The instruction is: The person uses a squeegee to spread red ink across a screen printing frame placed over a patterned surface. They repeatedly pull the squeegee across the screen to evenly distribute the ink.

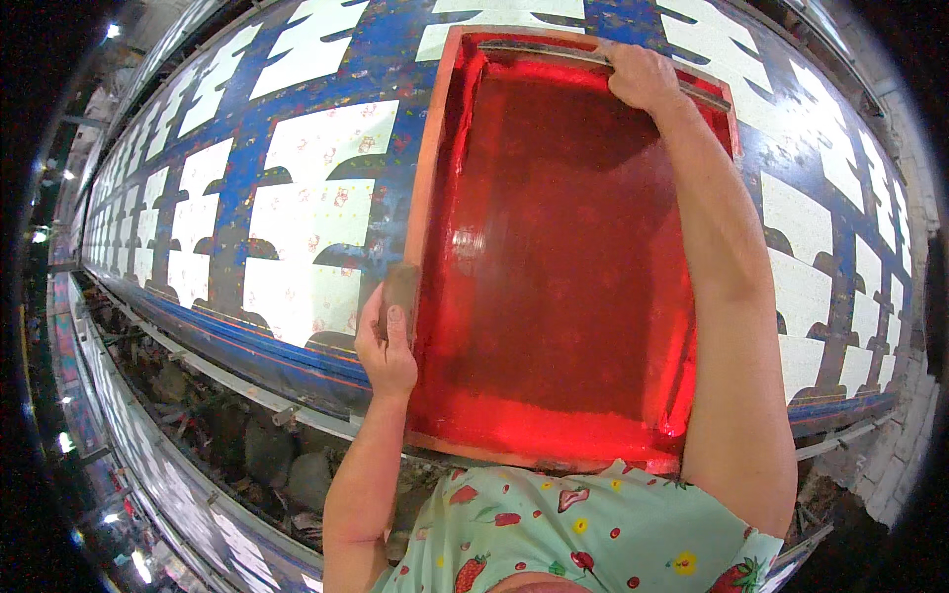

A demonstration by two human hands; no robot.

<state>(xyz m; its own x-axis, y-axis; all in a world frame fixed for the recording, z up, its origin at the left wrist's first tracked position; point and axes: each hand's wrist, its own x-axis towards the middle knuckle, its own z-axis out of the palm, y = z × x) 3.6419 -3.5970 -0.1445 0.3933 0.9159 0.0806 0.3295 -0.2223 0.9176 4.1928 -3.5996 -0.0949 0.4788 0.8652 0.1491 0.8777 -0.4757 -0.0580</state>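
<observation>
A screen-printing frame [427, 198] with an orange-red wooden rim lies on the long table in front of me. Its dark mesh [563, 237] is bordered by wet red ink [514, 415]. At the far end, my right hand [643, 79] is closed on a squeegee [544, 49], a long thin bar running across the inside of the frame. My left hand [388, 341] is closed around a brown block-like grip [400, 285] at the frame's left side, thumb on top. Whatever lies under the frame is mostly hidden.
Rows of white cut fabric pieces [306, 217] lie on the ink-stained blue table [222, 242], left, right and beyond the frame. Some bear small faint printed figures. A metal rail [237, 381] follows the table's near edge. Another table with white pieces [198, 504] stands at lower left.
</observation>
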